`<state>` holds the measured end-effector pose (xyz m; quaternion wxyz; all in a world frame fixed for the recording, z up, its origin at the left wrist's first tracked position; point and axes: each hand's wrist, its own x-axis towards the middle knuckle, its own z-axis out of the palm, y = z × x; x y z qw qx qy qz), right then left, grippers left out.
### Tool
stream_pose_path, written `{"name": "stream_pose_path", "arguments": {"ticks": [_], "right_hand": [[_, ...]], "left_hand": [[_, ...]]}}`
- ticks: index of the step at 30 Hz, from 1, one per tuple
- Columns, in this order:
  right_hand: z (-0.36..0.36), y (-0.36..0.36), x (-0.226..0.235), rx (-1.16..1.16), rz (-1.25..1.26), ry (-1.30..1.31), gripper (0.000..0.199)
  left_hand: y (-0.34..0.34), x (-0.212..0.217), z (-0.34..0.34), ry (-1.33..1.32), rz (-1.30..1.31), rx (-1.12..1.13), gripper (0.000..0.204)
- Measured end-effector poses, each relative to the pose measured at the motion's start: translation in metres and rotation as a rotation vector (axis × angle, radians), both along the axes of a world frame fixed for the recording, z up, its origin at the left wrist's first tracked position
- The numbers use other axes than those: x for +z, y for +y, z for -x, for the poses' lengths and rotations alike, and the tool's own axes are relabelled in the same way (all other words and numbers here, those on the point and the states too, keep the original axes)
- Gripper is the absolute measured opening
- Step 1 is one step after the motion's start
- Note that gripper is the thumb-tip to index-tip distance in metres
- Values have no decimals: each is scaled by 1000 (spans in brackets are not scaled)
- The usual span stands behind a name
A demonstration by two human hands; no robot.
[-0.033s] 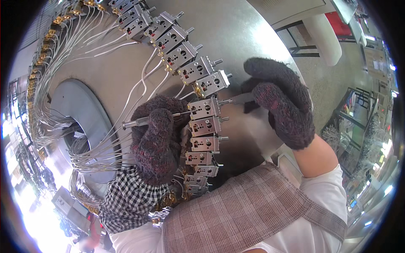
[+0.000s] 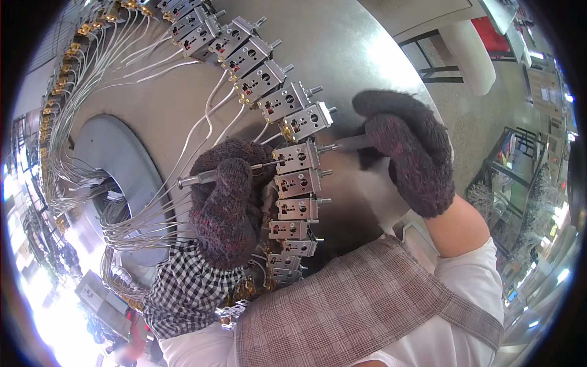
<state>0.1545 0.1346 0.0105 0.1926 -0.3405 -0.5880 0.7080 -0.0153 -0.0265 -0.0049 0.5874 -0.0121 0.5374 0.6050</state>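
My left hand (image 2: 223, 208), in a dark knitted glove, is closed around a slim metal screwdriver (image 2: 197, 178). Its thin blade reaches the front face of a small metal switch box (image 2: 299, 157), one of a row. On the right, my right hand (image 2: 416, 159), gloved alike, grips a grey cylindrical tool (image 2: 352, 144). That tool points at the threaded shaft on the same box's side and seems to meet its end; the part inside the glove is hidden. Neighbouring switch boxes (image 2: 306, 122) stand above and below, each with a short shaft facing right.
The boxes curve along a round metal table (image 2: 330, 37). At left, white wires (image 2: 147, 67) run toward a grey ring (image 2: 125, 137) with an opening. Brass-coloured fittings (image 2: 64, 79) line the far left edge. A white stool-like form (image 2: 471, 58) stands beyond the table.
My right hand's upper fingers have shifted slightly downward and curled closer around the grey tool. My left hand and its screwdriver stay in place.
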Motion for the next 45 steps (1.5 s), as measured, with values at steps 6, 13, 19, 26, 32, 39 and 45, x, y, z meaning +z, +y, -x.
{"name": "stream_pose_path", "arguments": {"ticks": [6,13,19,26,32,39,45], "right_hand": [[5,-8,-4,-175,12,22,27],[4,3,8,-4,196,-256,33],[5,2,7,-54,224,-243,33],[4,2,8,-25,115,-123,27],[-4,5,4,36,-19,-58,27],[-1,4,7,32,77,-84,27],[0,1,4,23,22,-7,26]], "left_hand": [[5,3,-6,-19,-104,102,34],[0,1,-8,33,-41,157,30],[4,5,-7,67,-112,99,34],[4,6,-5,-70,-180,52,33],[5,2,-8,-23,-115,83,36],[-1,-1,-1,13,-67,31,37],[-4,-3,-3,-4,-59,75,37]]}}
